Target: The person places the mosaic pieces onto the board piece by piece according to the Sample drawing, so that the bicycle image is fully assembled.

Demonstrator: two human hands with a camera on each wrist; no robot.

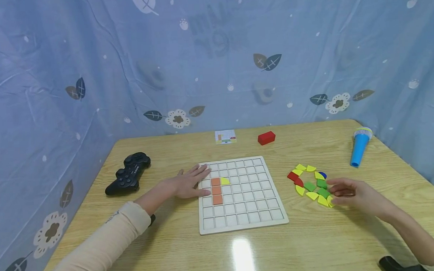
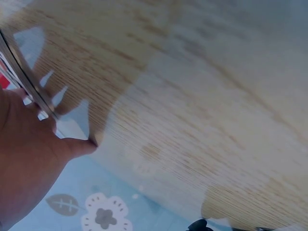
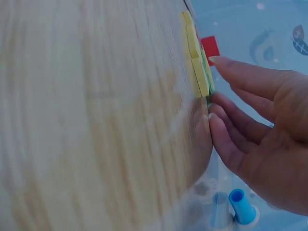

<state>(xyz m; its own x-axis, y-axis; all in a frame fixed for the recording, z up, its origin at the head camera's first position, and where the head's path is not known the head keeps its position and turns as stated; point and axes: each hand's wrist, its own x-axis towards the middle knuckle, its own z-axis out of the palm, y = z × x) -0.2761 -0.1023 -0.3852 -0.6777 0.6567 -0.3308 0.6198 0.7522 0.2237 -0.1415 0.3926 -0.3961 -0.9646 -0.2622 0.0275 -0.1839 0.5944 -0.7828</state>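
Observation:
A white gridded board (image 1: 247, 203) lies mid-table, with orange squares (image 1: 216, 190) in a column and a yellow quarter-round piece (image 1: 224, 181) beside the top one. My left hand (image 1: 188, 183) rests on the board's left edge, fingers spread; the left wrist view shows this hand (image 2: 36, 154) against the board's side. To the right lies a loose group of flat pieces: yellow (image 1: 312, 195), green (image 1: 309, 187), red (image 1: 292, 176) and a partly covered blue one (image 1: 323, 174). At its right edge is my right hand (image 1: 354, 196), thumb and fingers apart, near yellow pieces (image 3: 199, 77).
A black game controller (image 1: 129, 174) lies at the left. Behind the board are a small printed card (image 1: 225, 137) and a red block (image 1: 266, 138). A blue toy microphone (image 1: 361, 147) lies at the right. A patterned blue cloth (image 1: 214, 71) hangs behind the table.

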